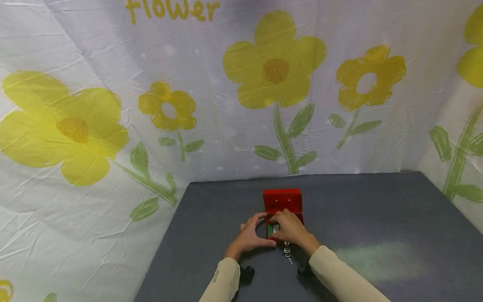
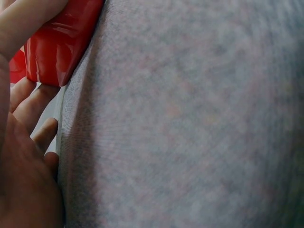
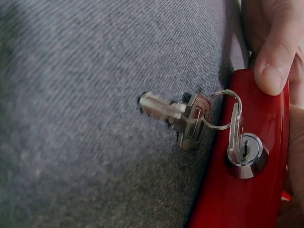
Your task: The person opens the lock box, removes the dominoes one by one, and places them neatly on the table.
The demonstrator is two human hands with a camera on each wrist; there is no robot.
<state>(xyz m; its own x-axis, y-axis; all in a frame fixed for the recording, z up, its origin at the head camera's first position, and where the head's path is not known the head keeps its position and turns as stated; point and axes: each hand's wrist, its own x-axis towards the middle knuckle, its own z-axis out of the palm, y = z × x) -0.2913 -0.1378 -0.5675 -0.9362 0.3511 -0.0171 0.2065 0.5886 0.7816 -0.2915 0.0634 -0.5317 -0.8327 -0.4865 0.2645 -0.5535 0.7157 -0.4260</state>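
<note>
A small red cash box [image 1: 283,202] stands on the table with its lid raised. My left hand [image 1: 249,238] grips its left side, thumb at the front and fingers toward the back corner; fingertips touch the red wall [image 2: 50,54] in the left wrist view. My right hand [image 1: 289,228] reaches over the box's inside, its thumb and fingers around a small green-and-white item [image 1: 273,229], partly hidden by the hand. On the box front is a round lock [image 3: 247,149] with a key in it. More keys [image 3: 183,116] hang from its ring [image 3: 223,110].
A dark grey cloth covers the table [image 1: 377,218]. Behind it hangs a white backdrop [image 1: 219,126] with yellow flowers, which also runs down the left side. Black wrist devices [image 1: 247,274] sit below both cuffs, close to the tabletop.
</note>
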